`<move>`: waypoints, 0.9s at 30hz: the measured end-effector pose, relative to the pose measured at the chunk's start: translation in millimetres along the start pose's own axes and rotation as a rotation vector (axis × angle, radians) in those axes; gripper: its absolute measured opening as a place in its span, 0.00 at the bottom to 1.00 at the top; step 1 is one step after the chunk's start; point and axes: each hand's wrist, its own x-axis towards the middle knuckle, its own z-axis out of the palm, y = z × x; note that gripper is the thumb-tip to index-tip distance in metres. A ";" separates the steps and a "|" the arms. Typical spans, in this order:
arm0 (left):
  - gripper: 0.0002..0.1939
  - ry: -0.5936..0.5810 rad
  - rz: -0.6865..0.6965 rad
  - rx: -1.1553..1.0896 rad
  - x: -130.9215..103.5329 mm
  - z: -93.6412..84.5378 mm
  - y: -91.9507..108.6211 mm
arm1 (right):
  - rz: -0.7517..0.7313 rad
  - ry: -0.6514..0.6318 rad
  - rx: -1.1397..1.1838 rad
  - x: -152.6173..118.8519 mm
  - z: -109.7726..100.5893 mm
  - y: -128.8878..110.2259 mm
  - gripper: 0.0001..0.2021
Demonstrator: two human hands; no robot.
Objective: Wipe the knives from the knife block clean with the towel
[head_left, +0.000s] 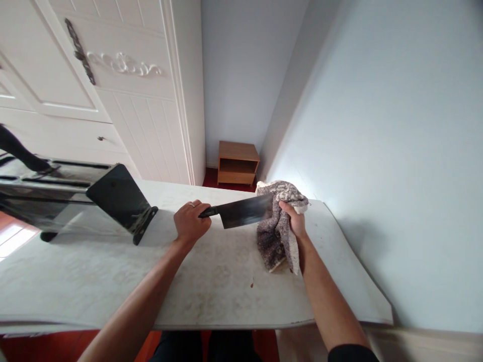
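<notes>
Viewed from my remote station, the cleaver (245,211) serves as the landmark: it is held above the pale table (196,296), its broad dark blade extending rightward from its handle. My left hand (191,221), wearing a ring (194,204), has its fingers closed around that handle. At the blade's far end, my right hand (296,221) grips a bunched grey-and-white cloth (279,241), which meets the blade; the thumb lies on top, while I cannot tell how far the remaining fingers are closed, since the cloth conceals them. The tabletop beneath the cleaver is mottled with faint brownish patches, and a small brown speck (252,285) lies on the near side of the cleaver. Left of the cleaver, well apart from it, stands a dark-framed rack (79,176) with a slotted top and a tilted dark panel (116,196) at its near end; a black handle (22,151) rises from its slots. Beyond the cleaver and to its left is a white wardrobe (139,45) with carved ornament; beyond it, low in the corner, sits a small wooden cabinet (238,176). A pale blue wall (400,130) bounds the room to the cleaver's right. Reddish flooring (266,344) shows on the cleaver's near side, below the table edge.
</notes>
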 end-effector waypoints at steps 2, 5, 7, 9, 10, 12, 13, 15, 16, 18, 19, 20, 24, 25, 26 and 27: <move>0.15 -0.026 -0.078 -0.001 0.2 -0.4 1.3 | -0.010 -0.001 -0.021 -1.1 1.9 0.5 0.20; 0.16 -0.073 -0.177 -0.016 1.4 -1.9 3.2 | 0.000 0.015 -0.022 -5.5 8.9 -2.2 0.21; 0.16 -0.095 -0.229 -0.040 2.4 -3.0 4.3 | 0.026 0.027 0.001 -7.9 13.0 -4.8 0.21; 0.16 -0.105 -0.280 -0.073 3.7 -3.6 4.5 | 0.065 0.023 0.045 -8.4 14.8 -6.9 0.20; 0.16 -0.108 -0.310 -0.093 4.4 -3.6 4.1 | 0.090 0.015 0.069 -8.1 14.9 -7.6 0.20; 0.16 -0.116 -0.390 -0.161 6.2 -2.7 2.2 | 0.151 -0.012 0.109 -7.1 14.6 -8.0 0.19; 0.15 -0.127 -0.442 -0.218 7.1 -1.6 0.8 | 0.186 -0.027 0.122 -6.9 14.8 -7.8 0.18; 0.14 -0.156 -0.550 -0.391 9.0 1.4 -1.5 | 0.259 -0.053 0.138 -7.6 16.5 -6.3 0.17; 0.14 -0.170 -0.598 -0.505 9.6 3.3 -2.1 | 0.294 -0.063 0.144 -8.4 18.1 -5.0 0.17; 0.13 -0.214 -0.677 -0.785 10.0 7.0 -0.7 | 0.364 -0.074 0.146 -10.4 21.8 -1.4 0.16; 0.13 -0.242 -0.708 -0.937 9.7 8.3 1.4 | 0.394 -0.077 0.145 -11.3 23.5 0.8 0.16; 0.13 -0.277 -0.733 -1.084 9.0 9.1 4.5 | 0.417 -0.082 0.141 -12.0 24.8 3.2 0.16; 0.15 -0.423 -0.798 -1.504 4.5 5.1 21.9 | 0.466 -0.143 0.124 -13.7 27.0 12.5 0.17; 0.15 -0.466 -0.806 -1.575 3.4 2.7 26.3 | 0.480 -0.158 0.128 -14.5 27.5 14.2 0.18; 0.15 -0.512 -0.810 -1.641 2.4 0.1 30.2 | 0.496 -0.171 0.135 -15.6 28.4 15.6 0.18; 0.16 -0.559 -0.807 -1.700 1.4 -2.5 33.7 | 0.510 -0.184 0.144 -17.2 29.9 16.6 0.19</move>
